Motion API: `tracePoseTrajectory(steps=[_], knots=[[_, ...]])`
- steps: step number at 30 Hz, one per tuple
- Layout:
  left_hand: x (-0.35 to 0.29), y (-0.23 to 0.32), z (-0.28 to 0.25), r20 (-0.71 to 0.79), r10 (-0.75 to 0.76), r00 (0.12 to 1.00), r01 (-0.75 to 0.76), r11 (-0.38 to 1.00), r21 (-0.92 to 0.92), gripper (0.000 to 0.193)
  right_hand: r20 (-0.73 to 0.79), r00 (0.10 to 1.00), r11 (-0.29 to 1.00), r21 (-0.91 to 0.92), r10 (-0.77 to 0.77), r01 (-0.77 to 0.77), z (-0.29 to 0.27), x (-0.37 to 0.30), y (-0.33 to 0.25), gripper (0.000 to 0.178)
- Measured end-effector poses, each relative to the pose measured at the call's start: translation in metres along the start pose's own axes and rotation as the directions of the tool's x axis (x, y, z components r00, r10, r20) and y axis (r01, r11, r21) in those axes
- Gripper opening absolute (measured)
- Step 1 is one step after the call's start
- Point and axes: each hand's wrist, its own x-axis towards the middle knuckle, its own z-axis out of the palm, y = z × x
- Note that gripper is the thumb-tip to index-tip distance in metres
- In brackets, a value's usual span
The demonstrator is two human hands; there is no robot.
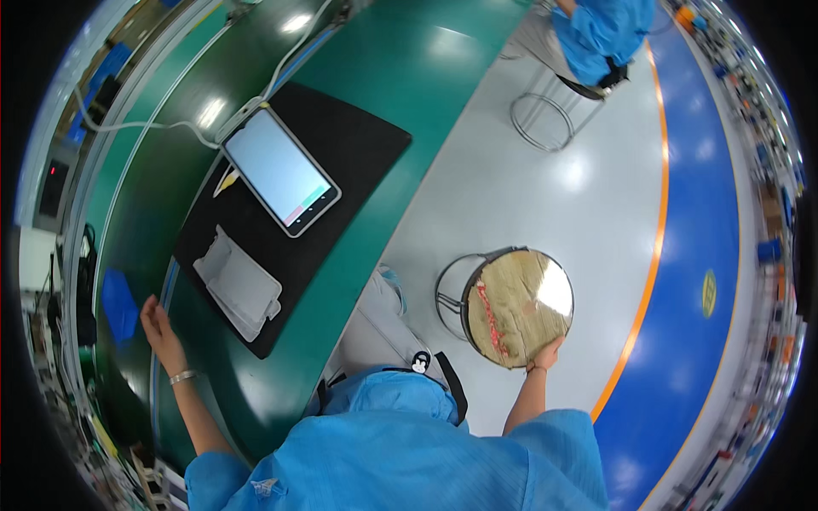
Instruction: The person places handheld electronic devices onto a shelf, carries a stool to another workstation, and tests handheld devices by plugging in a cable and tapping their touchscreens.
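My left hand [162,337] is over the green table's left side, fingers apart with nothing in them, beside a blue flat-sided object [119,305] whose kind I cannot make out. At the right, my right hand [546,354] grips the near right rim of a round stool [520,311]. Its seat looks like worn tan board with a red strip, and its metal legs show to the left. On a black mat [358,136] lies a handheld device [277,166] with a lit screen and a white cable. Closer to me on the mat are thin whitish plastic trays [239,285], one over another.
The green table [332,285] runs from lower left to upper right. Another person [601,43] in blue sits on a metal stool [543,122] at the upper right. Grey floor [477,200] lies beside the table, with an orange line [660,196] and blue walkway [703,230] beyond.
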Motion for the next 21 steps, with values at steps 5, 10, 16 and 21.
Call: tracePoseTrajectory(steps=[5, 10, 16, 21], knots=[[-0.052, 0.008, -0.007, -0.033, -0.041, 0.999, 0.043, 0.997, 0.061, 0.033, -0.012, 0.999, 0.983, -0.177, -0.050, 0.047, 0.007, -0.002, -0.015, 0.077], [-0.052, 0.001, 0.010, 0.013, -0.037, 0.999, 0.036, 0.994, 0.099, 0.035, 0.052, 0.991, 0.965, -0.229, -0.119, 0.128, 0.023, 0.021, -0.030, 0.075], [-0.046, -0.009, -0.012, -0.006, -0.070, 0.997, 0.071, 0.983, 0.167, 0.038, 0.390, 0.874, 0.725, -0.506, -0.290, 0.467, 0.106, 0.040, -0.096, 0.066], [-0.042, -0.013, -0.008, 0.100, -0.035, 0.994, 0.016, 0.983, 0.184, 0.036, 0.645, 0.687, 0.509, -0.490, -0.335, 0.707, 0.224, 0.040, -0.147, 0.064]])
